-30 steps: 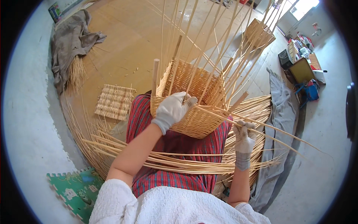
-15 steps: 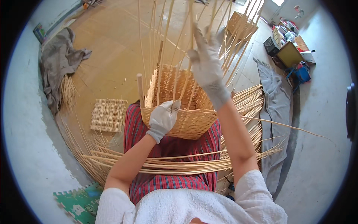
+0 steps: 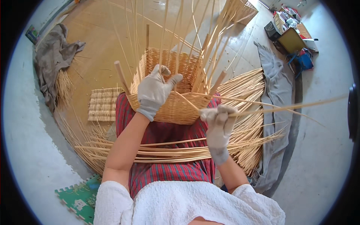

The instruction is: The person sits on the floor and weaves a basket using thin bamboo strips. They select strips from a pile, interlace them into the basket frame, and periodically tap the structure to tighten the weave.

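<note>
A square woven wicker basket [image 3: 173, 111] rests on my lap over a red striped cloth [image 3: 161, 169]. Thin upright rods rise from its walls, with thick posts at the corners, such as the left one [image 3: 122, 77]. At the front rim, my gloved left hand [image 3: 154, 90] is closed around an upright rod [image 3: 161, 48]. My gloved right hand [image 3: 219, 122], right of the basket's front corner, grips another rod [image 3: 186, 102] that slants down from the rim. Past this hand, the rod's blurred length runs far to the right.
Loose rods [image 3: 176, 154] lie across my lap. A large rod bundle [image 3: 249, 88] sits at the right beside a grey cloth [image 3: 275, 93]. A woven panel [image 3: 103, 105] lies on the floor at left. Another basket [image 3: 245, 13] stands at the far right.
My right hand has come down from among the upright rods to the basket's right, drawing a rod over sideways. My left hand has moved up to an upright rod. The view has shifted slightly.
</note>
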### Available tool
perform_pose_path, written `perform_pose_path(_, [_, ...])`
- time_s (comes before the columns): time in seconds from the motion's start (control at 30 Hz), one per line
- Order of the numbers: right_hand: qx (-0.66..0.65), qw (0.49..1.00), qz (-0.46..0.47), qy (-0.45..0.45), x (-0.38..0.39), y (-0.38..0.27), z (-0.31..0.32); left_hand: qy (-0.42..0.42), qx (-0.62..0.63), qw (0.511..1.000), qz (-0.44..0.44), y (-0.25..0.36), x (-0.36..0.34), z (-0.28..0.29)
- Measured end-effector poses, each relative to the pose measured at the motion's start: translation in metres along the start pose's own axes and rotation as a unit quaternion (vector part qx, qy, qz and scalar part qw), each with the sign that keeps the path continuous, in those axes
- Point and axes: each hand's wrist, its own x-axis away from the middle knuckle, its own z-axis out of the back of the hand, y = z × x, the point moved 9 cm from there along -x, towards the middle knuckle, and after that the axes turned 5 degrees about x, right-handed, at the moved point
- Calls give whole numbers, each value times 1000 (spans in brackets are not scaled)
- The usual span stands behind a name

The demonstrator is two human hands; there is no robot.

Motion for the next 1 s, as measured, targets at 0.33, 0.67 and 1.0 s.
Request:
perform_pose_path(0.33, [283, 953, -67, 79, -90, -43, 74, -134, -49, 980, -141, 15, 11, -112])
perform_pose_path(0.67, [871, 477, 66, -97, -145, -2, 66, -61, 5, 985, -161, 18, 13, -98])
perform_pose_path(1.0, [577, 659, 52, -479, 107, 52, -7, -216, 61, 972, -68, -38, 162, 45])
